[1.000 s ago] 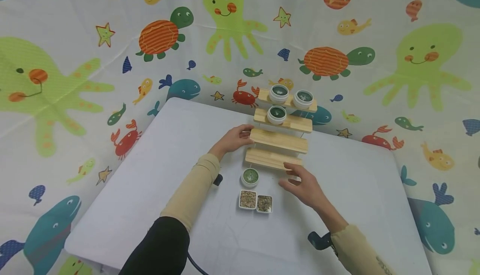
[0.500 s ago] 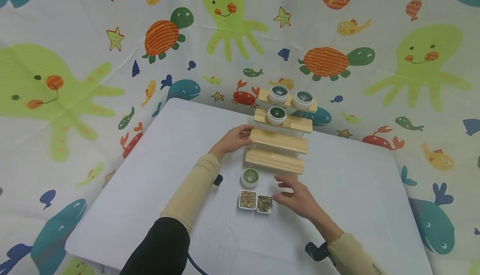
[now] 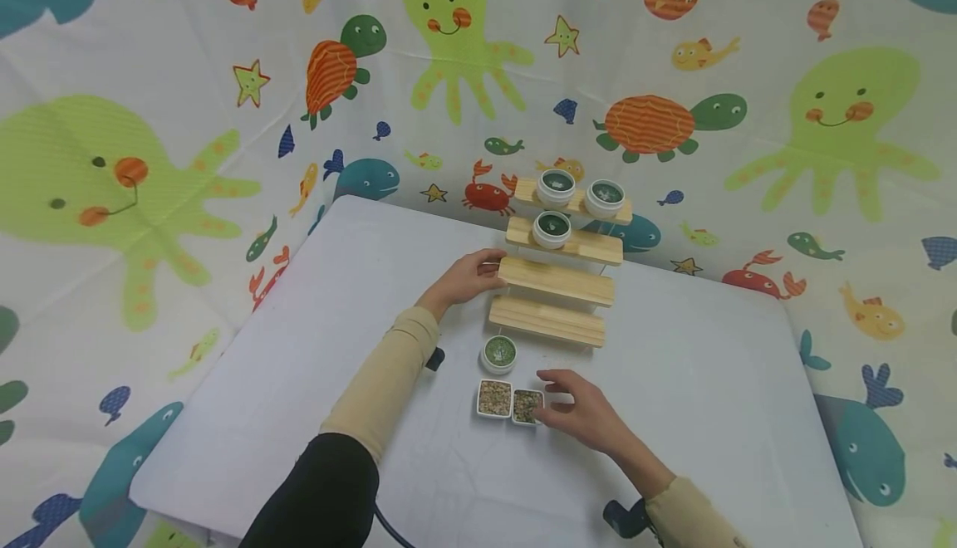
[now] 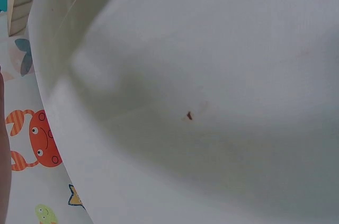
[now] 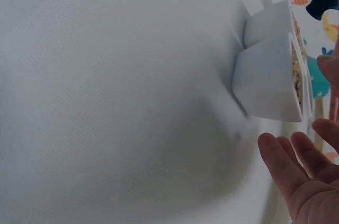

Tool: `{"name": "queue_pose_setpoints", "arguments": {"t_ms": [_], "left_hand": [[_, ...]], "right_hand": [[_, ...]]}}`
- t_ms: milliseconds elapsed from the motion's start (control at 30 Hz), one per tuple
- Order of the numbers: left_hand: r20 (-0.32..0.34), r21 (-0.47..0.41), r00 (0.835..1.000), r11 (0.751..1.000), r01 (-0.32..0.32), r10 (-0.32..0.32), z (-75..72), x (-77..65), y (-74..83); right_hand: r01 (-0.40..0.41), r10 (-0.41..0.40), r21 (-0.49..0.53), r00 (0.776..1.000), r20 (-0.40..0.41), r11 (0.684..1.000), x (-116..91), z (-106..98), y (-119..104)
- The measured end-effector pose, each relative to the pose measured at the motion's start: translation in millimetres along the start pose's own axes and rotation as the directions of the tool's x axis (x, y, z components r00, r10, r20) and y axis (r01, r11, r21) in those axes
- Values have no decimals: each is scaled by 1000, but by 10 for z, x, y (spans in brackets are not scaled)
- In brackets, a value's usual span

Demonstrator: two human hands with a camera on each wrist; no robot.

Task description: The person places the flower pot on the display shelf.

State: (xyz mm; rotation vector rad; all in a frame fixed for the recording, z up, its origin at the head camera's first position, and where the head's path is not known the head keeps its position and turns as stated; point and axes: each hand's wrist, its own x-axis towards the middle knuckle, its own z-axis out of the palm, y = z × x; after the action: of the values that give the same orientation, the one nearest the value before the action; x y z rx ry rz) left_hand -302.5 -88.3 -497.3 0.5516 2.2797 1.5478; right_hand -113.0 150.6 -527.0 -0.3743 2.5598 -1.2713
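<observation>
A wooden stepped display shelf [image 3: 556, 281] stands toward the back of the table. My left hand [image 3: 465, 277] grips the left end of its second plank from the bottom; only a sliver of skin shows in the left wrist view. My right hand [image 3: 586, 415] hovers with parted fingers at the right edge of a small square white pot [image 3: 527, 407] filled with brownish-green bits. In the right wrist view its fingertips [image 5: 267, 142] reach close to that pot [image 5: 265, 78]. A second square pot [image 3: 494, 398] of tan grains sits beside it, left.
Behind the square pots stands a round white pot [image 3: 498, 354] with a green top. Two similar round pots [image 3: 605, 197] are on the top plank and another [image 3: 552, 229] on the plank below. A patterned cloth [image 3: 463, 141] hangs behind the white table [image 3: 359, 266].
My right hand has moved from the shelf's bottom plank down and left to the right-hand square pot. The left hand stays at the shelf.
</observation>
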Motion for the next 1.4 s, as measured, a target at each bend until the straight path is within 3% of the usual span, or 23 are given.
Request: {"name": "queue_pose_setpoints", "arguments": {"t_ms": [100, 633, 1033, 1400], "left_hand": [[-23, -3, 1000, 1000, -4, 4, 25, 76, -137], [-33, 17, 999, 1000, 12, -11, 25, 88, -141], [-31, 30, 999, 999, 21, -20, 20, 86, -116], [-25, 18, 1000, 1000, 17, -17, 18, 76, -111]], "right_hand": [[-1, 1, 6, 1000, 6, 1000, -15, 41, 10], [59, -58, -22, 997, 51, 998, -15, 193, 101], [114, -113, -47, 993, 25, 992, -4, 206, 125], [52, -52, 28, 998, 29, 998, 4, 227, 143]]}}
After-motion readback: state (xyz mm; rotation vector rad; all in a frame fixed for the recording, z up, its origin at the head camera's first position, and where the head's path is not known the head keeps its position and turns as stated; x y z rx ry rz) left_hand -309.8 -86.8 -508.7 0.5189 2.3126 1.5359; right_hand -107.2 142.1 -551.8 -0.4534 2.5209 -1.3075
